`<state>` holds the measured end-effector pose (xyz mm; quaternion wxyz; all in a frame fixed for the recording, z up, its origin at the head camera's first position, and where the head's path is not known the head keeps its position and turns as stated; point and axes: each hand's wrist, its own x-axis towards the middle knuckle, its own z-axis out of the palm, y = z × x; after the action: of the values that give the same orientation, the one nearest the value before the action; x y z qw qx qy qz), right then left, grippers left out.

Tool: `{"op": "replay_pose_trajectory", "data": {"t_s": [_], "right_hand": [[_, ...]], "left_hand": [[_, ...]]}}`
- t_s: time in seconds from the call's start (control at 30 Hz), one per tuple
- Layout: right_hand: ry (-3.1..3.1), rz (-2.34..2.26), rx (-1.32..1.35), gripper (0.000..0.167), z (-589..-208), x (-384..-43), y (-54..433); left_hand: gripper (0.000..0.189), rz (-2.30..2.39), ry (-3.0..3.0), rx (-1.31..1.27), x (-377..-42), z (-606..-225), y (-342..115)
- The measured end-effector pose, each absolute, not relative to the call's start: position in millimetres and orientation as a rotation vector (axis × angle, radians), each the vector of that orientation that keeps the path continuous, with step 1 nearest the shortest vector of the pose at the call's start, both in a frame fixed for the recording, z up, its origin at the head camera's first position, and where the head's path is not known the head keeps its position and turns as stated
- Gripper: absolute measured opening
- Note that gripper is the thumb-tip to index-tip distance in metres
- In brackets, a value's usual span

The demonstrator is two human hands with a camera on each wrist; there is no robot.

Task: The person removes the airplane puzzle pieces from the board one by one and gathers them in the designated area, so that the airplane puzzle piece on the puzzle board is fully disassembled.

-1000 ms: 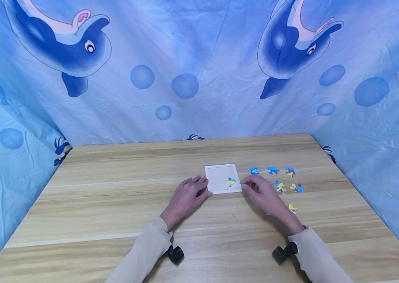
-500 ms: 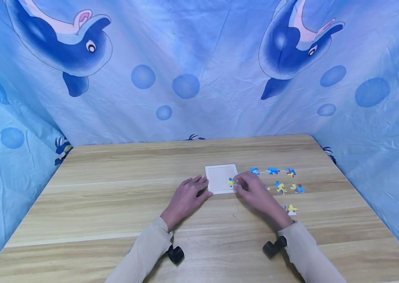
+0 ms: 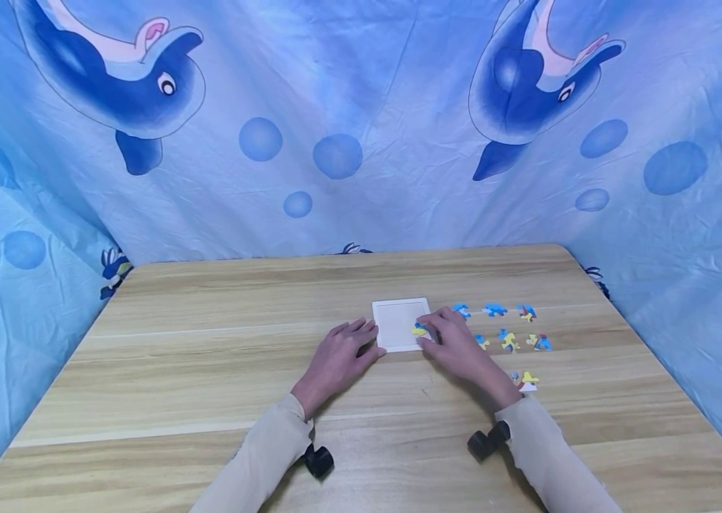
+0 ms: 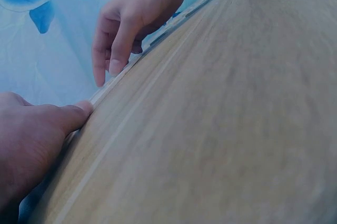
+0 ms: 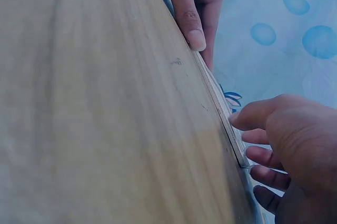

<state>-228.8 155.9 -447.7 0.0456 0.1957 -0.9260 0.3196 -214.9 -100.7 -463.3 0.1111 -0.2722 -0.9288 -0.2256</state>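
Observation:
A white square puzzle tray (image 3: 393,348) lies on the wooden table. A yellow-and-blue jigsaw puzzle piece (image 3: 420,330) is in the tray's near right corner, and the rest of the tray's bottom shows bare. My left hand (image 3: 339,355) rests against the tray's left side, fingers extended, thumb at the near left corner. My right hand (image 3: 459,344) reaches over the tray's right edge, thumb and index finger on either side of the piece, appearing to pinch it. In the left wrist view the right hand (image 4: 134,21) bends down to the tray edge. The piece is hidden in both wrist views.
Several loose puzzle pieces lie in rows right of the tray, among them a blue piece (image 3: 495,310), a yellow piece (image 3: 510,340) and a yellow-and-white piece (image 3: 527,381). A blue dolphin curtain (image 3: 361,192) hangs behind the table (image 3: 207,370).
My right hand has moved left from beside the tray's right edge to the piece in the corner. That piece looks slightly shifted. My left hand has kept its place.

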Motion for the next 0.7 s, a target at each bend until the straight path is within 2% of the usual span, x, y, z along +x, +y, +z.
{"op": "replay_pose_trajectory", "data": {"t_s": [0.43,0.7], "right_hand": [[-2.84,1.044,0.596,0.029,-445.8,-230.5,156.7],[-2.858,1.021,0.627,0.039,-444.9,-231.1,155.9]], "left_hand": [[0.048,-0.652,-2.728,-0.796,-215.6,-464.2,-99.6],[0.049,-0.656,-2.725,-0.795,-215.1,-463.9,-98.9]]}}
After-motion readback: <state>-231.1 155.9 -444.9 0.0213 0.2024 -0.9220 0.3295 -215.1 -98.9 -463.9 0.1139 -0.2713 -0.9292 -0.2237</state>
